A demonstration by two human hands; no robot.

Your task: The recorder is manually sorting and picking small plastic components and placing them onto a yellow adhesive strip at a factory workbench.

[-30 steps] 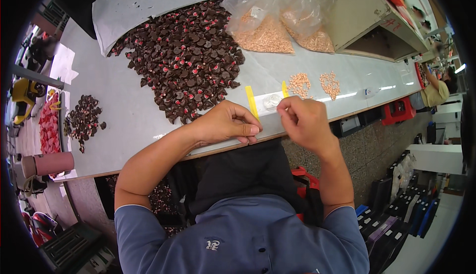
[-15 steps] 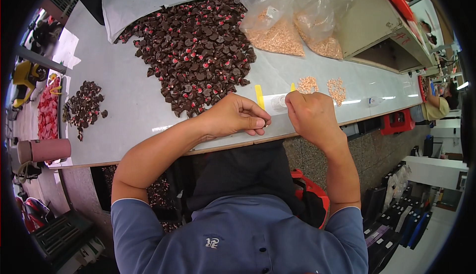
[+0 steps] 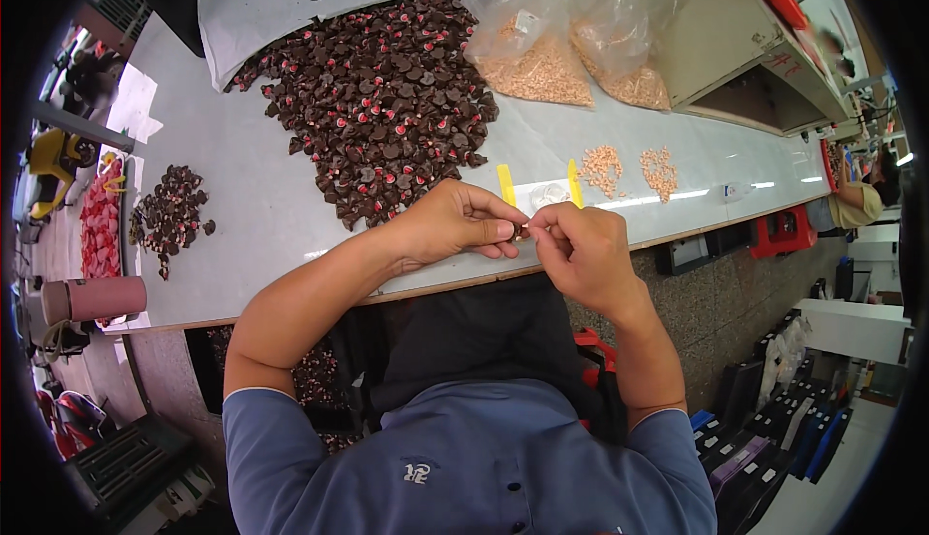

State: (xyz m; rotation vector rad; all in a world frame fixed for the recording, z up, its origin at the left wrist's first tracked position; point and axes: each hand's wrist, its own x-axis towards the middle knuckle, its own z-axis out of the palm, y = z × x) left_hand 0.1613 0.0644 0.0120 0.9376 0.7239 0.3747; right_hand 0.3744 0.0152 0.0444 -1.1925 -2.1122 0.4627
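Observation:
Near the front edge of the grey table, my left hand [image 3: 455, 223] pinches a small dark piece [image 3: 521, 231] between thumb and fingers. The fingertips of my right hand [image 3: 588, 250] are closed at that same piece; what they hold, if anything, is too small to make out. Just beyond the hands lies a small clear round dish [image 3: 550, 193] between two yellow strips [image 3: 505, 185]. A large heap of dark pieces with pink-red spots [image 3: 387, 100] spreads beyond my left hand. Two small patches of tiny beige pieces [image 3: 602, 169] lie beyond my right hand.
Two clear plastic bags of beige pieces [image 3: 537, 71] stand at the back, beside a beige metal box [image 3: 764, 61]. On the left are a smaller dark pile [image 3: 172, 211], a pink cylinder [image 3: 102, 296] and a tray of pink-red pieces [image 3: 101, 216]. A small bottle [image 3: 737, 190] lies right.
My right hand has moved left and toward me, from beside the clear dish to the piece in my left hand. The dish and the right yellow strip now show more fully.

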